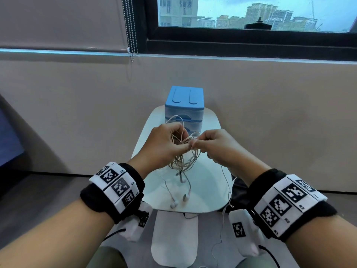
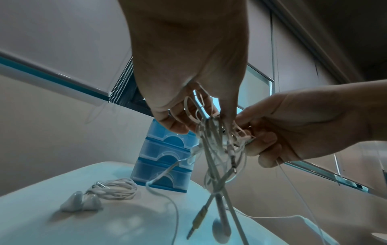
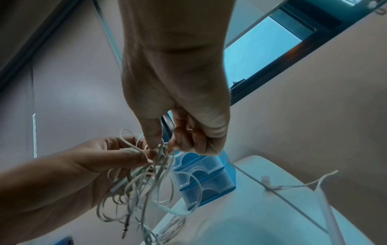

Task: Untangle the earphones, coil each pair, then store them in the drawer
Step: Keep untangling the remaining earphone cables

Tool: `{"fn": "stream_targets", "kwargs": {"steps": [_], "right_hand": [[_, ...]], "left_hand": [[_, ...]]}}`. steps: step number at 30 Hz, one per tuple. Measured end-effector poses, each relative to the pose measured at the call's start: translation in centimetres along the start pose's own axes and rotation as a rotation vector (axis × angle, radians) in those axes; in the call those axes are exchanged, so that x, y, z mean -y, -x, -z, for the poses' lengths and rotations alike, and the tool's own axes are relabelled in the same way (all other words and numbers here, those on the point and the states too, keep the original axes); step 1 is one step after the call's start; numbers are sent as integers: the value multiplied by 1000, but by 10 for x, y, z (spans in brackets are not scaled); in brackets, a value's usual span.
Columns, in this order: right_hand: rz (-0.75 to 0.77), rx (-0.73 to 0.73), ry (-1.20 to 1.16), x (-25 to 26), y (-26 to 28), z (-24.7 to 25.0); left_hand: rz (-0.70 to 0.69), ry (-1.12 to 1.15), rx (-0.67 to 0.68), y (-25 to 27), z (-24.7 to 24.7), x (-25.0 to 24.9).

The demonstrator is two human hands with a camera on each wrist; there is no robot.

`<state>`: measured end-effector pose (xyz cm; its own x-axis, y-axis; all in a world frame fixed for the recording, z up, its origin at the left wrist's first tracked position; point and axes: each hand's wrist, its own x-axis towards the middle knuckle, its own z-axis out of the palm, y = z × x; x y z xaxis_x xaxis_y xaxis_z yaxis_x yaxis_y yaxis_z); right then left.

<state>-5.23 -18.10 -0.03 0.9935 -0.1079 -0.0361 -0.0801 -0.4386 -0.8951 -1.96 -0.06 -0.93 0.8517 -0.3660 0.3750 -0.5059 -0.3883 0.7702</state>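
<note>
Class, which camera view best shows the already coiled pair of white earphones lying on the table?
The left wrist view: the coiled pair of white earphones lies unobstructed. In the right wrist view only part of the coil shows; in the head view hands and tangle hide it.

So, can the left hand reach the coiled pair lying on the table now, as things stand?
Probably not yet: the left hand pinches the tangled earphones together with the right hand. The coiled pair lies uncovered on the table.

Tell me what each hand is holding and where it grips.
Both hands hold the tangled earphone cables at the knot on top: left hand and right hand each pinch strands with their fingertips, the rest dangling.
</note>
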Motion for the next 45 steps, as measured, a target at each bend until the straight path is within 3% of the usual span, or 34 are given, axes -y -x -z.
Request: {"fn": "stream_targets", "kwargs": {"steps": [12, 16, 28, 34, 39, 45], "right_hand": [[-99, 236, -154, -7, 4, 3], [-91, 285, -201, -5, 5, 3], [-38, 233, -198, -9, 2, -6], [-52, 143, -231, -5, 2, -4], [-2, 26, -51, -1, -1, 0], [-56, 75, 17, 2, -1, 3]], "left_hand": [[66, -2, 57, 1, 2, 1], [120, 85, 157, 2, 8, 1], [398, 354, 280, 5, 17, 8], [422, 448, 267, 3, 15, 4], [451, 505, 170, 5, 1, 2], [381, 398, 171, 4, -5, 0]]}}
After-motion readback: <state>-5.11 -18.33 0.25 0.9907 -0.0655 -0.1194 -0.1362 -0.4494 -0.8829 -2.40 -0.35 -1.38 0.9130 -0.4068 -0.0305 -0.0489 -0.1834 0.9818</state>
